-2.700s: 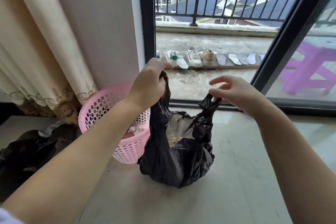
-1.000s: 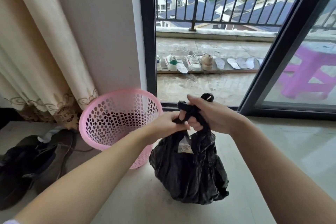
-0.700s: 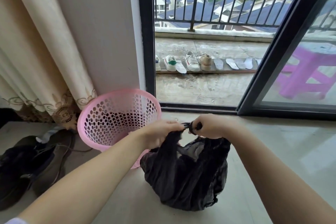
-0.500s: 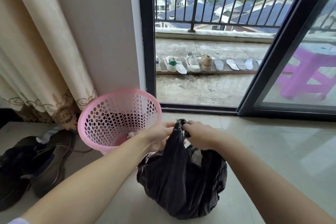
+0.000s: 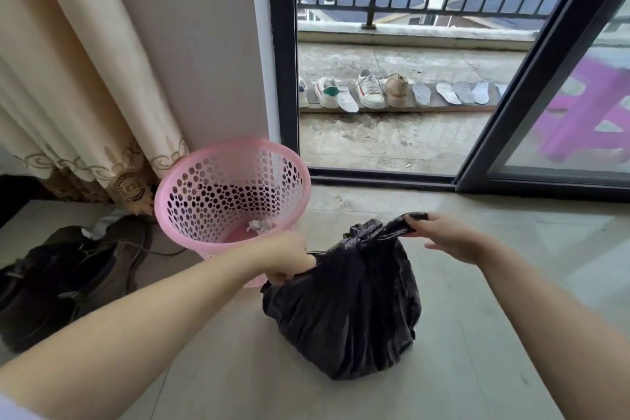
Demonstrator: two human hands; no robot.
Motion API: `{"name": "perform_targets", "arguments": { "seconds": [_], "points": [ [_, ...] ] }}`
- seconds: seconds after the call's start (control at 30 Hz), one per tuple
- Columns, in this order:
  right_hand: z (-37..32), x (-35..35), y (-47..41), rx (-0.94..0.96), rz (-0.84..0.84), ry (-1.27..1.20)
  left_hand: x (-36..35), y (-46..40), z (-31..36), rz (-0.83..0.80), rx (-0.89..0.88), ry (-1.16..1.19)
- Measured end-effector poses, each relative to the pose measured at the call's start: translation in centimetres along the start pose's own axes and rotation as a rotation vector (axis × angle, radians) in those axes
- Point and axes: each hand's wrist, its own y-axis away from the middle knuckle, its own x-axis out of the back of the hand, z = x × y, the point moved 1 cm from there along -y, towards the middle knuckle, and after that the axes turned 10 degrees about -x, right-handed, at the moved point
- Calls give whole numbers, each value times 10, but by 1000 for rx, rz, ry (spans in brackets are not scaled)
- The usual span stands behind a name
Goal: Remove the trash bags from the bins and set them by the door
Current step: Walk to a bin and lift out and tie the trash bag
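A full black trash bag (image 5: 344, 310) sits on the tiled floor just right of a pink perforated bin (image 5: 191, 211). Its top is gathered into a knot. My left hand (image 5: 289, 257) grips one end of the bag's top at the left side, fingers curled round the plastic. My right hand (image 5: 450, 237) pinches the other end and holds it stretched out to the right. A scrap of white paper (image 5: 259, 225) lies in the bottom of the bin.
The open sliding balcony door (image 5: 545, 54) stands straight ahead, its dark frame (image 5: 283, 51) to the left. Shoes (image 5: 368, 89) line the balcony. A cream curtain (image 5: 85, 78) hangs at left. Dark shoes (image 5: 51, 280) and a cord lie on the floor at left.
My hands were together above the bag, working its top. They have now pulled apart, left hand down to the left, right hand out to the right, and the top is drawn into a knot.
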Motion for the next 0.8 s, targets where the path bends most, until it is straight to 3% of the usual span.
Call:
{"name": "perform_targets", "arguments": {
  "seconds": [0.17, 0.47, 0.57, 0.67, 0.73, 0.8],
  "points": [
    [96, -3, -22, -290, 86, 37, -45, 0, -47, -266, 229, -59],
    [151, -13, -9, -427, 167, -161, -45, 15, -111, -298, 481, -209],
    [141, -10, -14, -343, 245, -190, -39, 16, -99, -253, 382, -295],
    [114, 8, -19, -209, 312, -419, -35, 16, -81, -258, 213, -545],
    [90, 14, -19, -162, 221, -652, -32, 18, -58, -218, 122, -743],
    [62, 15, -20, -91, 118, -813, -25, 16, -28, -75, 11, -808]
  ]
}}
